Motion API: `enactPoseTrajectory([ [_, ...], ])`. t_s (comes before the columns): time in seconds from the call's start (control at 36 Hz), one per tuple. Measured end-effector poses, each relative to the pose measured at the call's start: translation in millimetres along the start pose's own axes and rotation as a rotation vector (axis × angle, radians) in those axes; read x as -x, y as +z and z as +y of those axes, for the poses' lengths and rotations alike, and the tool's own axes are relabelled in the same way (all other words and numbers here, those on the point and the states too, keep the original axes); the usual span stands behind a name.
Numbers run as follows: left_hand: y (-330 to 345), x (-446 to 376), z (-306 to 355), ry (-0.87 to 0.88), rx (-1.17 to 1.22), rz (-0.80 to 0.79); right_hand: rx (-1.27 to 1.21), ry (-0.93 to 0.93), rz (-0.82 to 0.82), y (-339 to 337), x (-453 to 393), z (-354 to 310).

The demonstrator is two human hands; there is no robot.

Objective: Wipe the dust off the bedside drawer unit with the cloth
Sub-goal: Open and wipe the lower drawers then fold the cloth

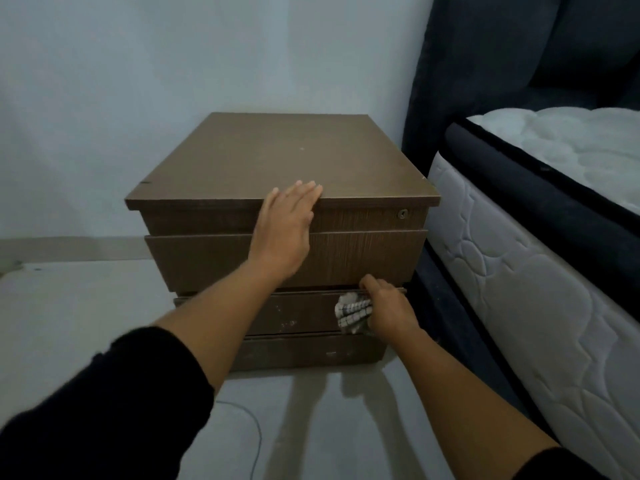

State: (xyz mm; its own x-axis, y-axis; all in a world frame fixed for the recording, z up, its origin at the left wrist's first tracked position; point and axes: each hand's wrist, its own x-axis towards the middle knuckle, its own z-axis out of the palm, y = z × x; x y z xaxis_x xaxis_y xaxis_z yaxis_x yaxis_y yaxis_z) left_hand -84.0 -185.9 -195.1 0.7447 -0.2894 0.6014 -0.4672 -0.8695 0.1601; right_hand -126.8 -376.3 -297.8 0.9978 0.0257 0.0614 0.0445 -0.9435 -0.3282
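Cloth bunched (no clear axis) — right hand gripping

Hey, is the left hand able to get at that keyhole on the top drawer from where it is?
Probably yes. The left hand lies flat on the drawer unit's front top edge, and the keyhole sits to its right on the same face with nothing between. The right hand, holding the cloth, is lower down.

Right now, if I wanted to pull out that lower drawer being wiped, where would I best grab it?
Probably by its top edge, coming from the front. The third drawer shows no knob, only a gap above its front panel, where the right hand, holding the cloth, already hooks its fingers. The left hand on the drawer unit braces it.
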Motion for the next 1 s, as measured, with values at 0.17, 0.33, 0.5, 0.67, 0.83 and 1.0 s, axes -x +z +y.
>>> enactPoseTrajectory([
  [0.17, 33.0, 93.3, -21.5, 0.015, 0.093, -0.017, -0.060, 0.017, -0.246, 7.7, -3.6, -25.5],
  [0.33, 55.5, 135.8, -63.2, -0.269, 0.023, -0.401, -0.041, 0.094, -0.362, 19.8, -14.2, -53.8],
  [0.5, 58.4, 136.0, -76.3, -0.356, -0.074, -0.610, 0.008, 0.143, -0.399, 31.6, -19.7, -71.3],
  [0.67, 54.8, 132.5, -82.8, -0.387, -0.104, -0.732, -0.005, 0.156, -0.390, 30.0, -20.7, -76.9],
  [0.83, 48.9, 135.3, -75.4, -0.447, -0.018, -0.700, -0.005, 0.139, -0.381, 27.6, -6.0, -76.1],
  [1.0, 35.9, 151.3, -66.4, -0.475, 0.025, -0.680, 0.025, 0.114, -0.391, 18.0, 13.1, -76.9],
])
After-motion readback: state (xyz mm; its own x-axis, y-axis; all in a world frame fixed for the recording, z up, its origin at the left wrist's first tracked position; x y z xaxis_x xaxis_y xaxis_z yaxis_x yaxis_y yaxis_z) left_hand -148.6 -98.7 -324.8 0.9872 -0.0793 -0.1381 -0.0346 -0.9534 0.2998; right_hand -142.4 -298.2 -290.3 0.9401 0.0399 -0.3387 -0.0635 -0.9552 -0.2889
